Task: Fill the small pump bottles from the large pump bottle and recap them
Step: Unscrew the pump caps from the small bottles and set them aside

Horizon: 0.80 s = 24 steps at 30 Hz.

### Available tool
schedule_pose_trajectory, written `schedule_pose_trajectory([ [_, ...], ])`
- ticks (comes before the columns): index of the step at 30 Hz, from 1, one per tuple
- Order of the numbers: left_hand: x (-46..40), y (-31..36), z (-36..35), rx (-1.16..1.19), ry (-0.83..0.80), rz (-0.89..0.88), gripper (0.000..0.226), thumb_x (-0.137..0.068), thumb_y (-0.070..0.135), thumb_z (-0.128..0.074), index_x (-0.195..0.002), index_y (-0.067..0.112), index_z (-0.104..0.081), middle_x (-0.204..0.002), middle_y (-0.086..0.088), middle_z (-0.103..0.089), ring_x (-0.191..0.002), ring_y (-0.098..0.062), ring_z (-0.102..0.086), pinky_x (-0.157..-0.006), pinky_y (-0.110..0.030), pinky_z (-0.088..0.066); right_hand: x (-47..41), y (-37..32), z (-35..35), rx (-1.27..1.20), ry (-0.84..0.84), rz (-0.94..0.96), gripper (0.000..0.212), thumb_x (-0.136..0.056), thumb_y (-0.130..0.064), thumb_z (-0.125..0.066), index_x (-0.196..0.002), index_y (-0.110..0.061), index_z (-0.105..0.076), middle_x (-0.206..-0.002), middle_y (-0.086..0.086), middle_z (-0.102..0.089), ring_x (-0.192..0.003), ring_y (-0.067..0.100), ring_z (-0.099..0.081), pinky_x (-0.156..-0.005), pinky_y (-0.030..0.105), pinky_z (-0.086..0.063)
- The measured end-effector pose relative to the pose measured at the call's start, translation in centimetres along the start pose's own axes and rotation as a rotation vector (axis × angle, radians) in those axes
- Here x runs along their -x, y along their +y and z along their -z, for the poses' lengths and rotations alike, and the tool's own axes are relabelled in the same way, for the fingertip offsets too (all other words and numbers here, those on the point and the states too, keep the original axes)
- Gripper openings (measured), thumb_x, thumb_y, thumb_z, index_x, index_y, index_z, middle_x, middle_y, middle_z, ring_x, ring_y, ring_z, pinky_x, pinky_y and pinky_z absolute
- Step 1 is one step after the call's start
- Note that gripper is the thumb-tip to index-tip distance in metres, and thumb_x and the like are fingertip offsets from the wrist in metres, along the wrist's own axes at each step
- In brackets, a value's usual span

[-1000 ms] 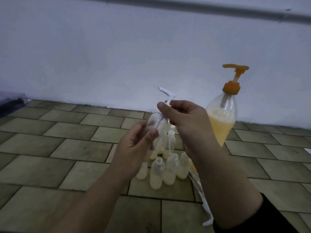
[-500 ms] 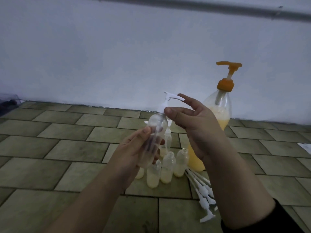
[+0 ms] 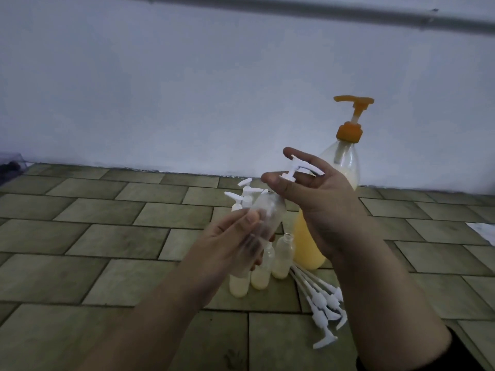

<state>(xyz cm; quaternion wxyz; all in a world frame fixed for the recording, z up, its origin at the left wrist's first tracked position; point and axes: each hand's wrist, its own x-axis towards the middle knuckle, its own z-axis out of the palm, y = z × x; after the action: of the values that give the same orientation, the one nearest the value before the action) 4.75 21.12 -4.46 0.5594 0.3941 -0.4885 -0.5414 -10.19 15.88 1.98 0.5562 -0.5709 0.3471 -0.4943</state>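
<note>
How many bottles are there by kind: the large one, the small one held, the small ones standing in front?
Large pump bottle: 1
Small bottle in left hand: 1
Small bottles in front, visible: 3
Total: 5; capped ones behind uncountable.

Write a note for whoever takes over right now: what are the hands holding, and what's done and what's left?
Left hand grips a clear small bottle, tilted, seemingly empty.
Right hand pinches its white pump, lifted above the neck.
Big bottle stands behind, partly full of yellow liquid.
Done: some capped bottles at the back.
Left: three part-filled open bottles need the loose pumps on the floor; fill the held one.
</note>
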Motion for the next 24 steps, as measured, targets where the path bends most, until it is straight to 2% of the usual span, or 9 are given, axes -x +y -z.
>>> schedule_pose_trajectory([
  [4,-0.2,-0.4,0.4,-0.181,0.004,-0.025,0.030,-0.080,0.047,-0.065,-0.100,0.025,-0.069,-0.089,0.002,-0.069,-0.077,-0.012,-0.063,-0.065,-0.022,-0.049,0.1,-0.8,0.7,-0.114,0.078,0.092,0.055,-0.067,-0.017,-0.070,-0.121,-0.016,-0.056,-0.090,0.000,-0.075,-0.094,0.012,-0.068,-0.096,0.032,-0.045],
  [6,-0.6,-0.6,1.4,-0.315,0.040,-0.046,0.044,-0.074,0.051,-0.071,-0.109,0.026,-0.065,-0.102,0.006,-0.070,-0.092,-0.013,-0.066,-0.073,-0.021,-0.051,0.3,-1.5,1.8,-0.232,0.186,0.172,0.052,-0.067,-0.009,-0.068,-0.117,-0.010,-0.057,-0.090,-0.003,-0.074,-0.090,0.011,-0.069,-0.088,0.028,-0.049],
  [8,-1.0,-0.4,2.6,-0.440,0.072,-0.073,0.046,-0.072,0.047,-0.074,-0.112,0.026,-0.063,-0.106,0.005,-0.069,-0.095,-0.016,-0.064,-0.079,-0.026,-0.052,0.6,-1.8,3.3,-0.260,0.294,0.240,0.044,-0.066,-0.008,-0.070,-0.109,-0.010,-0.061,-0.089,-0.004,-0.072,-0.087,0.010,-0.069,-0.077,0.021,-0.051],
  [11,-1.7,0.3,4.5,-0.428,0.133,-0.133,0.035,-0.076,0.034,-0.071,-0.108,0.021,-0.063,-0.103,0.001,-0.070,-0.096,-0.020,-0.064,-0.084,-0.032,-0.052,1.5,-1.5,5.9,-0.213,0.428,0.330,0.030,-0.066,-0.016,-0.073,-0.095,-0.018,-0.063,-0.087,-0.004,-0.069,-0.087,0.010,-0.067,-0.073,0.019,-0.050],
  [13,-2.4,0.5,5.9,-0.364,0.255,-0.137,0.035,-0.079,0.024,-0.068,-0.111,0.014,-0.059,-0.102,-0.001,-0.069,-0.099,-0.022,-0.063,-0.086,-0.036,-0.051,2.5,-0.6,7.5,-0.136,0.520,0.355,0.029,-0.066,-0.019,-0.073,-0.094,-0.019,-0.064,-0.091,-0.002,-0.069,-0.089,0.011,-0.068,-0.074,0.017,-0.051],
  [16,-3.9,-0.6,8.9,-0.455,0.446,-0.084,0.043,-0.082,0.017,-0.069,-0.120,0.017,-0.050,-0.106,0.001,-0.065,-0.098,-0.019,-0.062,-0.084,-0.038,-0.052,4.1,2.4,9.0,0.114,0.615,0.247,0.022,-0.068,-0.019,-0.073,-0.088,-0.022,-0.065,-0.082,-0.007,-0.071,-0.080,0.007,-0.068,-0.065,0.012,-0.051],
  [18,-4.6,-2.1,10.8,-0.594,0.526,0.002,0.043,-0.081,0.022,-0.072,-0.118,0.022,-0.051,-0.107,0.002,-0.064,-0.098,-0.017,-0.062,-0.081,-0.037,-0.051,5.1,5.4,9.6,0.217,0.663,0.133,0.017,-0.071,-0.017,-0.074,-0.085,-0.023,-0.066,-0.082,-0.005,-0.071,-0.078,0.011,-0.067,-0.062,0.020,-0.052],
  [21,-5.1,-4.4,11.9,-0.700,0.553,0.120,0.037,-0.080,0.021,-0.073,-0.112,0.018,-0.053,-0.109,0.000,-0.063,-0.096,-0.016,-0.060,-0.068,-0.025,-0.045,5.8,9.7,10.2,0.229,0.698,0.029,0.021,-0.068,-0.015,-0.077,-0.086,-0.018,-0.067,-0.087,0.000,-0.072,-0.084,0.015,-0.068,-0.064,0.027,-0.059],
  [24,-5.7,-6.3,12.0,-0.720,0.498,0.173,0.035,-0.081,0.017,-0.072,-0.110,0.015,-0.053,-0.109,-0.002,-0.062,-0.099,-0.017,-0.059,-0.067,-0.024,-0.045,6.1,13.5,10.1,0.285,0.715,-0.052,0.022,-0.068,-0.007,-0.078,-0.085,-0.013,-0.066,-0.085,0.005,-0.070,-0.082,0.018,-0.066,-0.063,0.027,-0.057],
])
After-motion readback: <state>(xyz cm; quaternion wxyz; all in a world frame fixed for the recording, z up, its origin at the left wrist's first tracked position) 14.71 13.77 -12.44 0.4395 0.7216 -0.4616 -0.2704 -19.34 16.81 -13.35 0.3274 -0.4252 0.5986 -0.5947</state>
